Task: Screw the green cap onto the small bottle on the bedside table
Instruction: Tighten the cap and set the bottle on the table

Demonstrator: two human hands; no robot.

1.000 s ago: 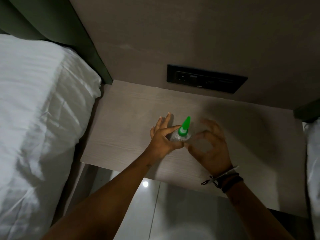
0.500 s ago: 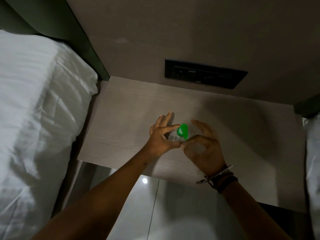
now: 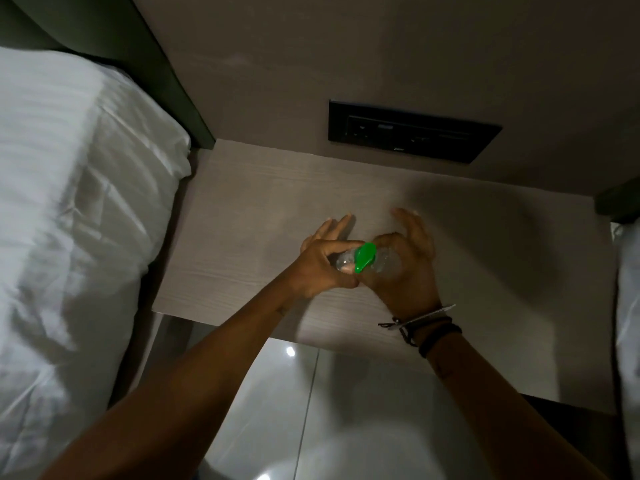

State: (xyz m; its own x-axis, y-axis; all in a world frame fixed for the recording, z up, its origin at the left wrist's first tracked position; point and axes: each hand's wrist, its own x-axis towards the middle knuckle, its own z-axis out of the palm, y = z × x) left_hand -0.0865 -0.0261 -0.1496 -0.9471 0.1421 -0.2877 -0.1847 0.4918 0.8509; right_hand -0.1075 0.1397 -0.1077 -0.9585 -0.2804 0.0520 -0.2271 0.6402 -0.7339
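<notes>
A small clear bottle is held above the pale wooden bedside table, between both hands. A bright green pointed cap sits on its top, tilted towards me. My left hand pinches the bottle from the left with thumb and forefinger, its other fingers spread. My right hand wraps the bottle from the right, thumb and forefinger close to the cap. Much of the bottle is hidden by the fingers.
A bed with white linen lies along the left. A black socket panel is set in the wall behind the table. Another white bed edge shows at the right. Glossy floor tiles lie below the table's front edge.
The green cap has gone from pointing upward to tilting towards me. My right hand has closed in around the bottle, and both hands have shifted slightly.
</notes>
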